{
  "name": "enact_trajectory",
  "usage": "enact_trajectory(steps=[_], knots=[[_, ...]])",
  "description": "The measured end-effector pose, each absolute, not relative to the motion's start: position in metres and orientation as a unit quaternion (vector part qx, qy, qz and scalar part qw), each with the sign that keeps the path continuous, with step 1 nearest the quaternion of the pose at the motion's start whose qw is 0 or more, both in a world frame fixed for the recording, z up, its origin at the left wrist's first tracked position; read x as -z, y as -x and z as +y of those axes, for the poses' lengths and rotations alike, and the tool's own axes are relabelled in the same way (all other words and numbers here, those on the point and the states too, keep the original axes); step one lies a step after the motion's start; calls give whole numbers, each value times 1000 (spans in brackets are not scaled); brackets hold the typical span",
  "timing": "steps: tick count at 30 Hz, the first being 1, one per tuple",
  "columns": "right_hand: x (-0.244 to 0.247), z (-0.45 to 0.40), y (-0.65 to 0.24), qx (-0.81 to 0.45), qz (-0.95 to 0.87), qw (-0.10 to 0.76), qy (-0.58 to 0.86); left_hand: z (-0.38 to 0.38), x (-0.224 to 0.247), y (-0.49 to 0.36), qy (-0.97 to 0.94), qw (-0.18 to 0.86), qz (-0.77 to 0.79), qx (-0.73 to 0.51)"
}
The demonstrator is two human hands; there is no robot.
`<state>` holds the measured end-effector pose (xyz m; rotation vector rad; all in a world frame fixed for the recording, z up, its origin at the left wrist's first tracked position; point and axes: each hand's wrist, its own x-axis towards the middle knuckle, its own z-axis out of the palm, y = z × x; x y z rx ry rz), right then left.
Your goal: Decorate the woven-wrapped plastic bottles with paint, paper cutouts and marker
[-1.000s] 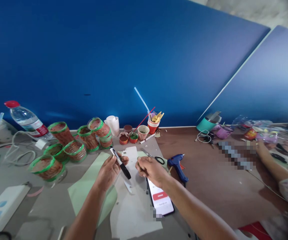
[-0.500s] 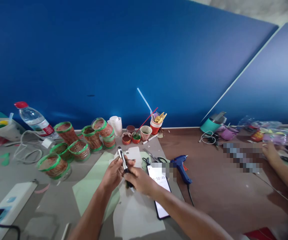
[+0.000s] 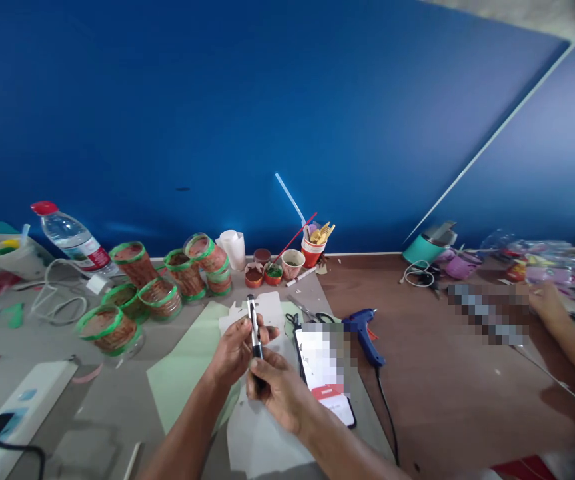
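A black and silver marker pen [image 3: 252, 317] stands nearly upright between my two hands, silver end up. My left hand [image 3: 232, 350] is closed on its upper part, thumb and fingers pinching it. Lower down, my right hand [image 3: 282, 390] grips the black end. Beneath them lie cut sheets of white paper [image 3: 262, 440] and a pale green sheet [image 3: 180, 373]. A phone [image 3: 337, 412] with a lit screen rests just right of my right hand. Behind it are scissors [image 3: 324, 318], partly covered.
Clay-coated cups with green rims [image 3: 110, 330] stand on the left, by a water bottle [image 3: 74, 243] and power strip [image 3: 32, 407]. Small paint cups [image 3: 273, 274] sit at the back. A blue glue gun [image 3: 366, 337] lies right of the phone. Another person's hand [image 3: 550, 303] is far right.
The marker pen has swung more upright, and my hands sit slightly further right in view. The phone's screen has changed from a timer reading to one with a red banner.
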<state>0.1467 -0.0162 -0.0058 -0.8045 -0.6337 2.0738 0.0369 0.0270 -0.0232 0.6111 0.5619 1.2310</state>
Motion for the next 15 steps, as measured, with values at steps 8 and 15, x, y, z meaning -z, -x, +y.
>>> enact_trajectory(steps=[8,15], knots=[[0,-21,-142,-761,-312,432,370,28,22,-36,-291,722,268,-568],[3,-25,-148,-899,-122,385,170,24,23,-39,-289,735,270,-551]])
